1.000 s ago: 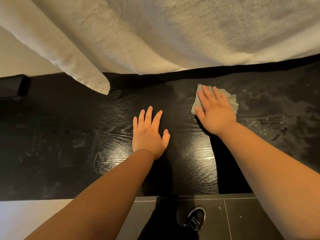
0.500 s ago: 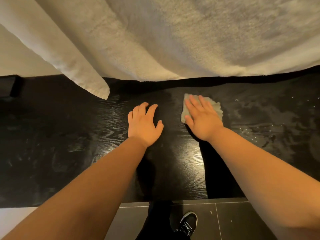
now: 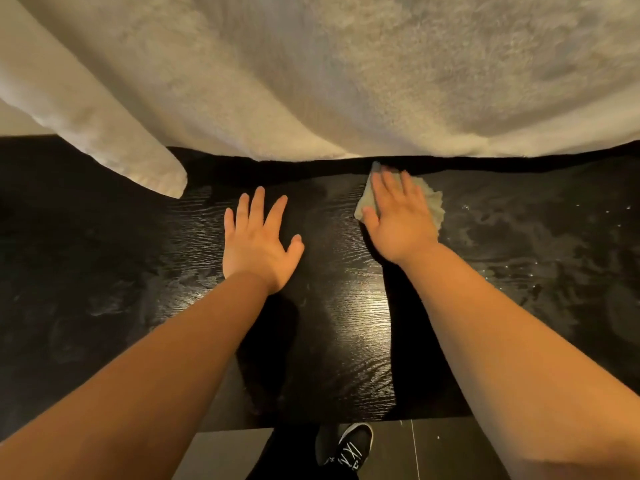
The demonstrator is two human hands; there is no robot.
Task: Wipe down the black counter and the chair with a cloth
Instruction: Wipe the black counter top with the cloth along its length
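Observation:
A black wood-grain counter (image 3: 114, 271) spans the view. My right hand (image 3: 398, 220) presses flat, fingers straight, on a small grey-green cloth (image 3: 434, 202) near the counter's far edge. The cloth shows past my fingers and on the hand's right side. My left hand (image 3: 258, 242) rests flat on the bare counter, fingers spread, a little to the left of the cloth. Wet streaks and small droplets (image 3: 519, 244) cover the counter to the right of the cloth. No chair is in view.
A large pale towel (image 3: 346, 74) hangs over the counter's far edge, with a folded corner (image 3: 162, 178) drooping onto it at left. Below the near edge are dark floor tiles (image 3: 450, 452) and my black shoe (image 3: 349, 445).
My right hand has pushed the cloth away from me toward the counter's far edge. My left hand has stayed flat on the counter, fingers now spread wider.

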